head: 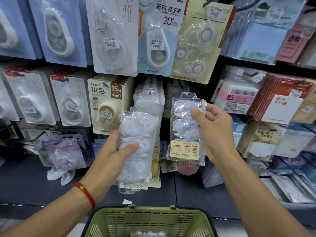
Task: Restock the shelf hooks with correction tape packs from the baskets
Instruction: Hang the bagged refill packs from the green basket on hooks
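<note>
One clear correction tape pack (186, 127) sits pinched in our right hand (215, 127), at three o'clock from the stack of packs (136, 151) our left hand (112, 151) grips.

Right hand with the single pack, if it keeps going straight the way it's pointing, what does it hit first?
Probably the clear correction tape packs hanging on the hook. The right hand points up and left, carrying its single pack toward that bundle. Depth is unclear from one view, so the gap can't be judged.
</note>
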Demonstrator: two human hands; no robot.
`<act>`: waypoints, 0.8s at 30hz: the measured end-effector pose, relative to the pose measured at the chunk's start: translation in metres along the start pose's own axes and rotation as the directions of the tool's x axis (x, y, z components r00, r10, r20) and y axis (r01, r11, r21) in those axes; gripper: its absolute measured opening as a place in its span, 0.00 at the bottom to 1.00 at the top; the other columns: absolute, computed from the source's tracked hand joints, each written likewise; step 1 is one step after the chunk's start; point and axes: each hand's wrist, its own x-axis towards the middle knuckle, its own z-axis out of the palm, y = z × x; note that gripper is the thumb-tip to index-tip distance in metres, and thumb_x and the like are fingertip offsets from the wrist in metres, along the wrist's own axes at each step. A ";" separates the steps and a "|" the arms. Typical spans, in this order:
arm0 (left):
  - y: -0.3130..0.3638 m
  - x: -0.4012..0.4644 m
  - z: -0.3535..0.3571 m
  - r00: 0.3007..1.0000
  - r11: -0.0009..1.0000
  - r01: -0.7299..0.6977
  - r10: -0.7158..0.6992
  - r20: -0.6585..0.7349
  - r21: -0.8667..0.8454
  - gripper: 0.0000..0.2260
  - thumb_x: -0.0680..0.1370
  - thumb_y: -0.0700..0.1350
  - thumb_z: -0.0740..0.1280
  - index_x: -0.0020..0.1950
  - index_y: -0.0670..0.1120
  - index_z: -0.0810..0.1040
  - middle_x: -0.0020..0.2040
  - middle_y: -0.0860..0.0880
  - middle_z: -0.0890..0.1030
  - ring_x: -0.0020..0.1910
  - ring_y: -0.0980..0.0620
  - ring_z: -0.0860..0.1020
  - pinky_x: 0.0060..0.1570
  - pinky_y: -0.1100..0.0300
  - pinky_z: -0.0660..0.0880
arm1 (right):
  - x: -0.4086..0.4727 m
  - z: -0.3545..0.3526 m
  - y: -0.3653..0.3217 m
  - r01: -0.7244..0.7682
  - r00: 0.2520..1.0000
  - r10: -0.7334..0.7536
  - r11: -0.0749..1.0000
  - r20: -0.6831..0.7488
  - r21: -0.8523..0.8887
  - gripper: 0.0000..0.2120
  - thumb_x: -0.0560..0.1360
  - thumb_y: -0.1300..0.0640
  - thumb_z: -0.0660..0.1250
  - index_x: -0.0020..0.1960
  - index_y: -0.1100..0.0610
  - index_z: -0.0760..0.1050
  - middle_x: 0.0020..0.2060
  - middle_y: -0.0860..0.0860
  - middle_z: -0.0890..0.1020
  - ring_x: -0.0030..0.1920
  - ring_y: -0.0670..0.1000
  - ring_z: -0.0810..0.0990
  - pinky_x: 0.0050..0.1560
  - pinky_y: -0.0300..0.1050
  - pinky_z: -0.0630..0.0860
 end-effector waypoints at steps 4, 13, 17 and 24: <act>-0.001 0.000 0.000 0.999 1.000 0.030 -0.030 -0.013 0.003 0.21 0.73 0.54 0.72 0.66 0.67 0.78 0.63 0.60 0.84 0.65 0.55 0.81 0.71 0.41 0.73 | 0.005 0.001 0.003 0.036 0.999 -0.042 0.952 -0.013 -0.304 0.14 0.79 0.54 0.75 0.62 0.56 0.79 0.51 0.47 0.86 0.52 0.46 0.85 0.64 0.54 0.81; 0.001 0.002 -0.004 0.964 0.964 0.258 -0.252 0.088 -0.066 0.23 0.74 0.47 0.77 0.67 0.57 0.77 0.54 0.50 0.89 0.51 0.46 0.88 0.49 0.49 0.82 | -0.038 -0.002 0.039 0.913 0.401 -0.358 0.075 0.843 -0.402 0.43 0.72 0.58 0.80 0.81 0.48 0.63 0.83 0.53 0.62 0.83 0.58 0.59 0.80 0.62 0.62; 0.012 -0.003 -0.008 0.846 0.852 0.477 -0.378 0.376 -0.217 0.19 0.73 0.43 0.75 0.64 0.44 0.84 0.54 0.41 0.88 0.48 0.44 0.87 0.42 0.53 0.84 | -0.046 -0.004 0.047 0.905 0.421 -0.334 0.221 0.843 -0.365 0.31 0.76 0.50 0.75 0.78 0.48 0.70 0.78 0.48 0.72 0.81 0.52 0.64 0.82 0.62 0.52; 0.008 0.001 -0.018 0.877 0.922 0.376 -0.386 0.284 0.094 0.32 0.82 0.66 0.59 0.65 0.37 0.78 0.44 0.37 0.84 0.37 0.41 0.82 0.36 0.50 0.80 | -0.046 -0.024 0.044 0.111 0.814 0.063 0.959 0.577 -0.262 0.19 0.78 0.38 0.68 0.62 0.47 0.81 0.57 0.44 0.88 0.57 0.45 0.86 0.55 0.42 0.81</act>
